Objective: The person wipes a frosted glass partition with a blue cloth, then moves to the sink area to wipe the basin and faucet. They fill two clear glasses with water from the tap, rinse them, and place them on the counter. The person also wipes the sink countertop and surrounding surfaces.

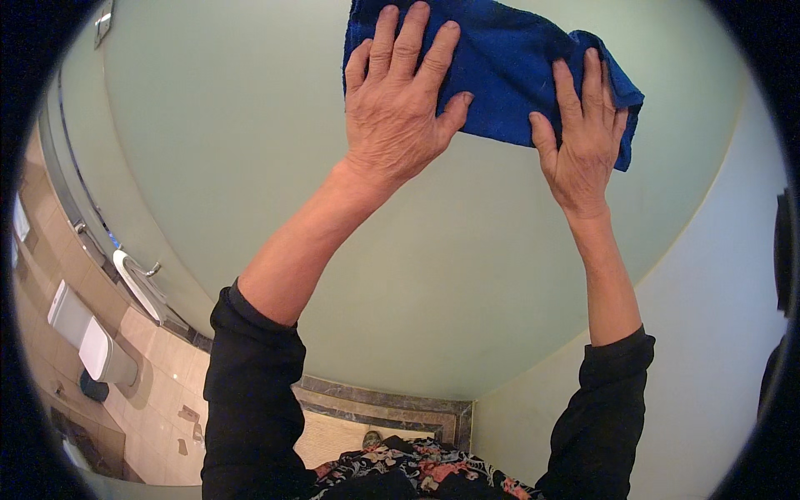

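A dark blue cloth (500,75) lies spread against a large pale green, frosted-looking panel (425,283). Flat on the cloth's left part rests my left hand (396,125), its fingers stretched upward and apart, the thumb pointing right at the lower edge. My right hand (583,158) presses on the right part with fingers extended. Beside those fingers the cloth bunches into a fold, and its corner hangs past the little finger. Neither hand has its fingers wrapped round the cloth. The cloth's top edge is partly cut off by the view.
A pale wall (708,325) meets the panel on the right. Dark stone edging (375,404) runs along the panel's foot. At left are a white washbasin (137,287) with a tap, a white toilet (104,354), a dark bin (94,387) and a tiled floor (158,417).
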Demonstrator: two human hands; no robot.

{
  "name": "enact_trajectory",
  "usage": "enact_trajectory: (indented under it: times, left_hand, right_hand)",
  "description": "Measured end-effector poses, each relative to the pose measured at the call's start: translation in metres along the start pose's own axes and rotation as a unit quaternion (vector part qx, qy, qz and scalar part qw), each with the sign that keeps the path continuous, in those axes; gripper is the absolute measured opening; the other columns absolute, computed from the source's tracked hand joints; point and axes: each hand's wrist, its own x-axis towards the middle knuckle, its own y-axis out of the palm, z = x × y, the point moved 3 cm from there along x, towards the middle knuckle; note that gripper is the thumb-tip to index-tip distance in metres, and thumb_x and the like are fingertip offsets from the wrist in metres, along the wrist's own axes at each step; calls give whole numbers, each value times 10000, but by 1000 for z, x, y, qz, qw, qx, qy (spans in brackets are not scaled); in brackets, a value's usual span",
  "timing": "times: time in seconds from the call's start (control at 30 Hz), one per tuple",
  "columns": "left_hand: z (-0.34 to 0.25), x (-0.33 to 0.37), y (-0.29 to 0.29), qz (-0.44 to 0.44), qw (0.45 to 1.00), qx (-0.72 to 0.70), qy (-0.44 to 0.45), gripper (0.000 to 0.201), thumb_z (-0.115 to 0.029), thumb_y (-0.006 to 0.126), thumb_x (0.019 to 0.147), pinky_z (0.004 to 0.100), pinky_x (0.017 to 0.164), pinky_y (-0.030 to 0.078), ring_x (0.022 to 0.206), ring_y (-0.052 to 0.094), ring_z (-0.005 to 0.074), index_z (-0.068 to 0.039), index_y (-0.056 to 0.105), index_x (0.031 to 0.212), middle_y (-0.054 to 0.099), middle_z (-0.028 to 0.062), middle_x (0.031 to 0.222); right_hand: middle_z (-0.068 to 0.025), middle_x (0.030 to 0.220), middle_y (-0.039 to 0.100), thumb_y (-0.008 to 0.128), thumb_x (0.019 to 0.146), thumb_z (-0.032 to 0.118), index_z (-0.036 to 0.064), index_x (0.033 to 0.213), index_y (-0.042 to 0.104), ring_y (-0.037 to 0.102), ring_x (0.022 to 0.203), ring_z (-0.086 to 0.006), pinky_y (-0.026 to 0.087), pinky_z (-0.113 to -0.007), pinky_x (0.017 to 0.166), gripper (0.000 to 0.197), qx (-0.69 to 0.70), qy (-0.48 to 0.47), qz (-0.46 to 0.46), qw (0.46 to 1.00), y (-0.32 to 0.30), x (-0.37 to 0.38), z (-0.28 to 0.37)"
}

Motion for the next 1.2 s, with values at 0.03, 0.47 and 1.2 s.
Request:
enact_trajectory:
  times: [0.03, 0.47, 1.2]
  left_hand:
    - [0, 0, -1, 0, 1000, 1, -1, 633, -323, 653, 729, 420, 1016, 251, 1287, 324, 301, -152, 460, 1307, 359, 97, 1402]
    - [4, -6, -7, 7, 1000, 8, -8, 674, -332, 669, 718, 405, 980, 277, 1276, 337, 301, -115, 440, 1314, 372, 101, 1388]
    - [11, 7, -8, -44, 998, -43, -32, 474, -257, 721, 585, 468, 856, 355, 1074, 461, 345, -27, 578, 974, 512, 151, 1117]
  right_hand:
    - [-134, 1423, 326, 637, 748, 309, 167, 1285, 486, 383, 1254, -292, 252, -506, 989, 576, 0, -3, -2, 1000, 0, 0, 0]
    - [-129, 1420, 338, 650, 725, 304, 183, 1285, 494, 395, 1248, -276, 253, -489, 997, 594, -1, -11, -6, 1000, 0, 0, 2]
    - [-193, 1388, 367, 629, 763, 250, 91, 1272, 489, 371, 1260, -349, 286, -482, 996, 551, 28, -30, 21, 999, 3, 2, 10]
